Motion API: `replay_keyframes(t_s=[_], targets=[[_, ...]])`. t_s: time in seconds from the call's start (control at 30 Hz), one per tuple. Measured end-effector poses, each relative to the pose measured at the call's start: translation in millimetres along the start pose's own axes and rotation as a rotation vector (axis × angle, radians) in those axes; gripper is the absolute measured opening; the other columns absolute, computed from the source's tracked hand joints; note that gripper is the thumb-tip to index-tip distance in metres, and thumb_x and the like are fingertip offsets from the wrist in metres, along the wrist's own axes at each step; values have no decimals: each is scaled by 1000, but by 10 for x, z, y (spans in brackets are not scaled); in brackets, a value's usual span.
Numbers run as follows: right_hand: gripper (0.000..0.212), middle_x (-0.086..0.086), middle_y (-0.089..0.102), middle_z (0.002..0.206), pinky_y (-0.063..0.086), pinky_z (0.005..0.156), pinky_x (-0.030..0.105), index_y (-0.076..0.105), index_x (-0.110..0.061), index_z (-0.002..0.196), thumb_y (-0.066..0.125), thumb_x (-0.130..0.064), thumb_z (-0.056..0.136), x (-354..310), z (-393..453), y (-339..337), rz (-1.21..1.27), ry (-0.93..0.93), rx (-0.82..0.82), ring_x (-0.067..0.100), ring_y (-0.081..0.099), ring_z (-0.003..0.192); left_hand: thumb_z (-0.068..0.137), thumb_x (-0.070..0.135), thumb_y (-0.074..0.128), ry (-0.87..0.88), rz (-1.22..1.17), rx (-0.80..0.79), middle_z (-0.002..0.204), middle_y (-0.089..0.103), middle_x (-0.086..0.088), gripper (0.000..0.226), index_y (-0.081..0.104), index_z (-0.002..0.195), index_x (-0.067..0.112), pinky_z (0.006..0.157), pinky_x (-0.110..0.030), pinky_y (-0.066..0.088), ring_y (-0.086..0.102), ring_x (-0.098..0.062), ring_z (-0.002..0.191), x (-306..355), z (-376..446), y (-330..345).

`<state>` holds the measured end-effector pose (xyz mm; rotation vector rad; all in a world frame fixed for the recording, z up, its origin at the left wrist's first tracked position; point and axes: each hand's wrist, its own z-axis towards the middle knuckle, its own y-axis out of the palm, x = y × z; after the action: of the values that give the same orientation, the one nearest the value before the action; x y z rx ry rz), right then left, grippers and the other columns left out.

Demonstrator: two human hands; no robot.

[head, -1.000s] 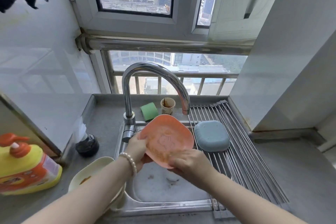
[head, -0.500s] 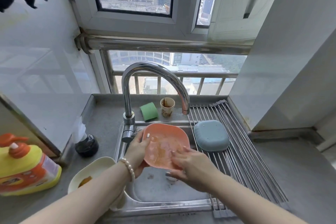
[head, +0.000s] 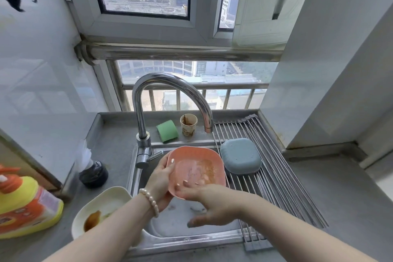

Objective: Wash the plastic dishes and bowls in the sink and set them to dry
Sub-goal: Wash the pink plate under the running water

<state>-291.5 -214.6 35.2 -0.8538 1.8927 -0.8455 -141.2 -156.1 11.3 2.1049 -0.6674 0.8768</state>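
Over the steel sink (head: pixel 182 232) my left hand (head: pixel 160 178) grips the left rim of an orange plastic dish (head: pixel 197 159), thumb on its inner edge. The dish tilts toward me and carries brown residue. My right hand (head: pixel 208 204) lies across the dish's lower rim, fingers spread and touching its inside. A blue plastic dish (head: pixel 240 158) lies upside down on the roll-up drying rack (head: pixel 274 176) at the right. On the counter to the left sits a cream bowl (head: pixel 100 206) with brown sauce in it.
The curved faucet (head: pixel 170 91) arches over the sink, its spout above the rack's edge, and I see no water running. A green sponge (head: pixel 167 130) and a stained paper cup (head: pixel 188 127) stand behind the sink. A yellow detergent bottle (head: pixel 23 204) and a black stopper (head: pixel 93 173) sit at the left.
The orange dish tipped from facing up toward facing me and sank a little. My right hand slid from under its rim onto its inner face, fingers spreading.
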Motion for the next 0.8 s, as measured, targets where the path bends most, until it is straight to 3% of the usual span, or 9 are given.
replay_keyframes(t_s=[0.07, 0.13, 0.23, 0.3, 0.4, 0.47, 0.6, 0.7, 0.8], targets=[[44, 2, 41, 149, 28, 114, 44, 53, -30, 132, 56, -46, 92, 106, -99, -34, -100, 39, 48, 24, 33, 139, 104, 12, 32, -36, 3, 2, 111, 64, -13, 33, 61, 110, 28, 69, -48, 56, 62, -36, 101, 16, 19, -58], [40, -1, 68, 116, 40, 104, 43, 71, -24, 102, 53, -56, 87, 242, -165, -60, -113, 42, 223, 19, 54, 118, 104, 11, 31, -81, 1, -14, 111, 64, -15, 34, 60, 113, 27, 68, -51, 56, 63, -38, 99, 33, 41, -95], [41, -16, 59, 67, 50, 89, 38, 65, -21, 70, 57, -61, 79, 401, -184, 10, 174, -52, 606, 6, 54, 70, 102, 7, 32, -187, -31, -62, 106, 66, -19, 32, 59, 116, 16, 54, -40, 57, 65, -35, 86, 20, 59, -110], [28, -17, 52, 57, 46, 67, 21, 62, -20, 64, 71, -41, 80, 359, -150, 43, 516, -52, 783, -1, 47, 59, 96, 4, 35, -250, -67, -71, 103, 64, -22, 29, 56, 117, 2, 57, -37, 58, 62, -32, 84, 2, 86, -118], [25, -11, 56, 52, 38, 57, 13, 63, -14, 60, 73, -3, 81, 280, -7, 65, 968, 12, 863, -2, 48, 53, 84, 16, 48, -240, -47, -24, 77, 55, -11, 15, 52, 94, 6, 60, -31, 44, 52, -22, 68, -10, 148, -110], [26, -8, 56, 52, 38, 57, 18, 63, -11, 58, 70, 2, 80, 299, 147, 114, 1209, 103, 894, 3, 48, 51, 87, 31, 54, -142, 14, 93, 66, 49, -2, 16, 50, 86, 16, 54, -26, 38, 47, -15, 59, -36, 194, -91], [24, -2, 51, 53, 31, 54, 23, 59, -8, 60, 66, -9, 83, 460, 384, 204, 1616, 313, 893, 10, 42, 52, 60, 83, 60, 24, 155, 169, 96, 70, -10, 87, 62, 105, 8, 82, -43, 54, 65, -25, 86, -131, 196, -85], [30, 0, 46, 60, 29, 56, 27, 55, -14, 64, 56, -16, 95, 560, 585, 183, 1507, 499, 971, 15, 39, 61, 59, 78, 65, -7, 191, 163, 88, 70, -13, 82, 65, 96, 4, 81, -49, 54, 64, -26, 81, -219, 105, -47], [28, 7, 61, 85, 36, 71, 31, 64, -10, 85, 41, -17, 100, 466, 787, 81, 947, 612, 1064, 24, 54, 85, 82, 58, 54, -37, 96, 200, 68, 71, -4, 54, 65, 86, 5, 75, -43, 55, 65, -25, 74, -302, 120, 32]])
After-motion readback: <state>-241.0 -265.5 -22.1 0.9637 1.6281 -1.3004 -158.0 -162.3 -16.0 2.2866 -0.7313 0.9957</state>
